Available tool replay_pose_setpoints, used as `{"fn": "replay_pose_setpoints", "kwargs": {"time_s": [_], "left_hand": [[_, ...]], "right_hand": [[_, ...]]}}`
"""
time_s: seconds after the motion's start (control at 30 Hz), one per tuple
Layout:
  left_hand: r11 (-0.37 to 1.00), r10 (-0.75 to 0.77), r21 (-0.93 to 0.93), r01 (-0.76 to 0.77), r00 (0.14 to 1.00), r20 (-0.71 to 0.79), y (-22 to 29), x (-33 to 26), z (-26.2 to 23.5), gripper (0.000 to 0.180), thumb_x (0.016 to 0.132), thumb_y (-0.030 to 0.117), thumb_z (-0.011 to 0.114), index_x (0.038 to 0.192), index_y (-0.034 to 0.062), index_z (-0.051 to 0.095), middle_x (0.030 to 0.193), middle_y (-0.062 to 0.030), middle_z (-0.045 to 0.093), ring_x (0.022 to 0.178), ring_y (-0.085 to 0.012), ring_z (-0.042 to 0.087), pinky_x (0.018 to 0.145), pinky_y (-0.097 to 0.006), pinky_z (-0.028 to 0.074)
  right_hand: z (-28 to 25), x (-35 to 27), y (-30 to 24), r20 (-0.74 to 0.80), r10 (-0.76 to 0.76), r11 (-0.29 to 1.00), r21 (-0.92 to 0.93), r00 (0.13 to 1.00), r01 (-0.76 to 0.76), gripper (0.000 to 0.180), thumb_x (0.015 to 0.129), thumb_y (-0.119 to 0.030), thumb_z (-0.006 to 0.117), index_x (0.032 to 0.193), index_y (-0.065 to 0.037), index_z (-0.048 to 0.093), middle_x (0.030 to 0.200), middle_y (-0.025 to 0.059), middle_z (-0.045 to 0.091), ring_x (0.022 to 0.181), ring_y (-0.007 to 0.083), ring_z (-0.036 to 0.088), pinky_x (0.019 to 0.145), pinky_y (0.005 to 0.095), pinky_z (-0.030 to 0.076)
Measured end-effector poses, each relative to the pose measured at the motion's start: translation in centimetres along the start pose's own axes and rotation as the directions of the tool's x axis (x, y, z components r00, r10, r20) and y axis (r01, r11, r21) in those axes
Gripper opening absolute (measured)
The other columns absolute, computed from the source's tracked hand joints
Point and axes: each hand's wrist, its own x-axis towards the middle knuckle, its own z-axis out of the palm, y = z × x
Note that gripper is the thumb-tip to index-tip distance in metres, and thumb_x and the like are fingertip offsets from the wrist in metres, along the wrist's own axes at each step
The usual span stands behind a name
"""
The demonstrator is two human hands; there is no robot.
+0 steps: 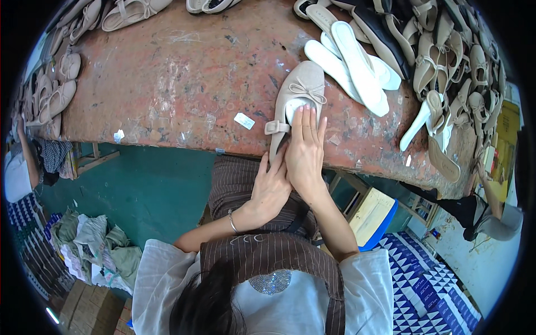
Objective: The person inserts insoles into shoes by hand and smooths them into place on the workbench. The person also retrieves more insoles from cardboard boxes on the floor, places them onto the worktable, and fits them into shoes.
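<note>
A beige ballet-style shoe [304,78] with a thin bow and a side buckle strap lies on the worktable, toe pointing away from me. My left hand [271,187] grips its heel end, thumb and fingers about the back. My right hand [305,153] reaches into the shoe's opening with its fingers stretched out flat. They press on a white insole [293,106] inside, and most of that insole is hidden under them. To the right of the shoe, several loose white insoles [357,67] lie crossed over each other.
The worn reddish worktable [167,84] has its front edge just before me. Beige shoes [441,56] are heaped along the right, with more shoes [58,100] at the left. A small white label [244,120] lies left of the shoe. Other people sit at both ends.
</note>
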Motion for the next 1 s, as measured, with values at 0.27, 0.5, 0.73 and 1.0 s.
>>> {"fn": "replay_pose_setpoints", "kwargs": {"time_s": [0.27, 0.5, 0.73, 1.0], "left_hand": [[0.999, 0.005, -0.042, -0.008, 0.997, -0.072, -0.6, 0.0, 0.2, 0.045, 0.086, 0.018, 0.057, 0.126, -0.0036, 0.059, 0.138, -0.0203, 0.052, 0.138, -0.0348, 0.037, 0.112, -0.055, 0.028], [0.999, 0.048, -0.015, -0.050, 0.993, -0.109, -0.8, 0.7, -0.5, 0.039, 0.081, 0.015, 0.061, 0.114, -0.0050, 0.065, 0.119, -0.0172, 0.062, 0.128, -0.0357, 0.045, 0.109, -0.051, 0.032], [1.000, 0.005, 0.031, -0.003, 0.997, -0.082, -0.5, 1.3, -1.0, 0.058, 0.082, 0.024, 0.070, 0.130, -0.0051, 0.055, 0.137, -0.0181, 0.053, 0.136, -0.0325, 0.040, 0.110, -0.053, 0.031], [0.958, -0.106, -0.271, -0.094, 0.762, -0.639, -8.2, 3.9, -8.2, 0.018, 0.061, 0.004, 0.071, 0.068, 0.0039, 0.054, 0.110, -0.0131, 0.062, 0.105, -0.0357, 0.058, 0.091, -0.048, 0.046]], "right_hand": [[-0.2, 0.4, -1.2, 0.015, 0.018, 1.000, -0.004, 1.000, -0.018, 0.052, 0.077, 0.008, 0.047, 0.128, 0.018, 0.045, 0.120, 0.0372, 0.052, 0.118, 0.0518, 0.049, 0.116, 0.0630, 0.017], [0.1, 3.9, -0.5, 0.096, 0.027, 0.993, -0.119, 0.995, -0.015, 0.036, 0.082, -0.004, 0.051, 0.116, 0.007, 0.056, 0.114, 0.0225, 0.058, 0.117, 0.0391, 0.053, 0.114, 0.0619, 0.020], [0.2, 7.2, 0.4, 0.413, 0.085, 0.976, -0.216, 0.907, 0.006, 0.013, 0.081, -0.006, 0.051, 0.083, 0.000, 0.062, 0.084, 0.0195, 0.064, 0.089, 0.0336, 0.065, 0.116, 0.0645, 0.011], [-6.6, 10.2, 8.1, -0.231, 0.263, 0.961, 0.144, 0.937, -0.235, 0.023, 0.083, -0.005, 0.065, 0.105, -0.004, 0.071, 0.092, 0.0174, 0.067, 0.089, 0.0360, 0.063, 0.082, 0.0435, 0.049]]}}
